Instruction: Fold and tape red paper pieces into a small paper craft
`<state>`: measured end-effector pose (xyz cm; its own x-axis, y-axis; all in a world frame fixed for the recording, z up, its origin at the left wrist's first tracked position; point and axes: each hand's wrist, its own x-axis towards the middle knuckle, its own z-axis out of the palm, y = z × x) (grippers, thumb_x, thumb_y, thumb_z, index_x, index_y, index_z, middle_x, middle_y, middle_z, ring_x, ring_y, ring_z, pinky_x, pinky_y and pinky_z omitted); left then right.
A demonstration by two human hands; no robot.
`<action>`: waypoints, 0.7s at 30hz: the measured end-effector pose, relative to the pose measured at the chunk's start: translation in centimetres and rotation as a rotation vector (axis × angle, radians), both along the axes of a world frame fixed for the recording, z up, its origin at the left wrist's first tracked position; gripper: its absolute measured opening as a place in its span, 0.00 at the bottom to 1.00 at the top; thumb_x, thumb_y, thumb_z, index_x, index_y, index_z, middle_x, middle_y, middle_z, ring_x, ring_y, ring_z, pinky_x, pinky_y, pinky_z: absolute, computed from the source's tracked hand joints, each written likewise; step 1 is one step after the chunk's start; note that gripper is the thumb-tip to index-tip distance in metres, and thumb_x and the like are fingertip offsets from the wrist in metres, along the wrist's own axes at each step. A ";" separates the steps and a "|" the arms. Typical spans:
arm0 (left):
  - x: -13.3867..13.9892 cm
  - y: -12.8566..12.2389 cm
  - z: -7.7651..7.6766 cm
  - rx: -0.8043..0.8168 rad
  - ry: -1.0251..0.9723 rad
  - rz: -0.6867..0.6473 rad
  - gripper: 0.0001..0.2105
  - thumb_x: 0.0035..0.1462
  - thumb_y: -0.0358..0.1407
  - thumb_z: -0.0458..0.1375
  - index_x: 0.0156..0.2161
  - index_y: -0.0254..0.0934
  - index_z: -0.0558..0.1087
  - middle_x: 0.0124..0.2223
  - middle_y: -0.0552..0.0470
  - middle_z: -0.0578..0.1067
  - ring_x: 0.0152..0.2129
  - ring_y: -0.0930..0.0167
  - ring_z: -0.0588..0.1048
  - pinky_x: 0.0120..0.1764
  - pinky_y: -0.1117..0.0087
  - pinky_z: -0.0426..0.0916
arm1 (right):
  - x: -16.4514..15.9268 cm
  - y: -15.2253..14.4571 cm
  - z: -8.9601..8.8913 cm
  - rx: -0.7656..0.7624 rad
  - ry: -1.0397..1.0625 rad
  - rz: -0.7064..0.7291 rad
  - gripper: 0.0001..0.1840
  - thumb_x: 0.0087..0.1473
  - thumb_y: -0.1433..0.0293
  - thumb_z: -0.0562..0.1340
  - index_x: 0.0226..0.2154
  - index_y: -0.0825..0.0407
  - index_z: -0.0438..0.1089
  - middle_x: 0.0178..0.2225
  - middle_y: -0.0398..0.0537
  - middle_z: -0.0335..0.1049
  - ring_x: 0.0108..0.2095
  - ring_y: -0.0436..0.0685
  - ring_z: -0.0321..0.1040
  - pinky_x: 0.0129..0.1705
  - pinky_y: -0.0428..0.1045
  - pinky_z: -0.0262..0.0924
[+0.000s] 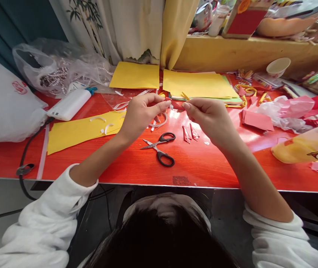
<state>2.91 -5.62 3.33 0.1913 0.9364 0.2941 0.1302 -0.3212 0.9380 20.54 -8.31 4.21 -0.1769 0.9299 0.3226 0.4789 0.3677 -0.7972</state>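
Both hands meet above the middle of the red table, with a small piece of red paper [177,105] stretched between their fingertips. My left hand [144,111] pinches its left end, where a small white bit shows. Thumb and forefinger of my right hand [210,119] are closed on the other end; a narrow yellow tip [185,96] sticks up beside them. Below the hands lie scissors [161,147] with black handles, blades parted and pointing left. Two small folded pink paper cones [187,134] rest right of the scissors. A roll of clear tape [161,120] is partly hidden behind my left hand.
Yellow paper sheets [135,75] and a paper stack [200,83] lie at the back. Yellow strips [77,130] and a white glue gun [71,104] with a black cord are left. Pink paper scraps [257,120] and a bottle of yellow liquid [301,147] stand right.
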 end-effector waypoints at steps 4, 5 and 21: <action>-0.2 0.4 0.0 -0.114 -0.036 -0.056 0.06 0.52 0.35 0.59 0.30 0.33 0.73 0.26 0.53 0.72 0.22 0.78 0.71 0.28 0.74 0.67 | -0.3 -0.1 -0.3 0.151 -0.123 -0.069 0.15 0.60 0.62 0.53 0.25 0.52 0.62 0.23 0.43 0.56 0.26 0.49 0.53 0.29 0.48 0.47; -0.2 0.4 0.0 -0.131 -0.042 -0.065 0.06 0.52 0.35 0.59 0.30 0.33 0.74 0.26 0.53 0.72 0.22 0.78 0.71 0.29 0.74 0.68 | -0.3 -0.1 -0.3 0.184 -0.135 -0.078 0.14 0.60 0.63 0.53 0.26 0.52 0.63 0.24 0.44 0.58 0.27 0.50 0.54 0.30 0.48 0.48; -0.6 1.2 -0.7 -0.199 -0.020 -0.111 0.05 0.48 0.33 0.63 0.31 0.33 0.77 0.26 0.52 0.74 0.22 0.77 0.72 0.30 0.71 0.71 | -0.3 0.4 -1.2 0.085 -0.178 0.010 0.10 0.57 0.67 0.56 0.30 0.53 0.70 0.24 0.43 0.67 0.23 0.46 0.61 0.29 0.46 0.56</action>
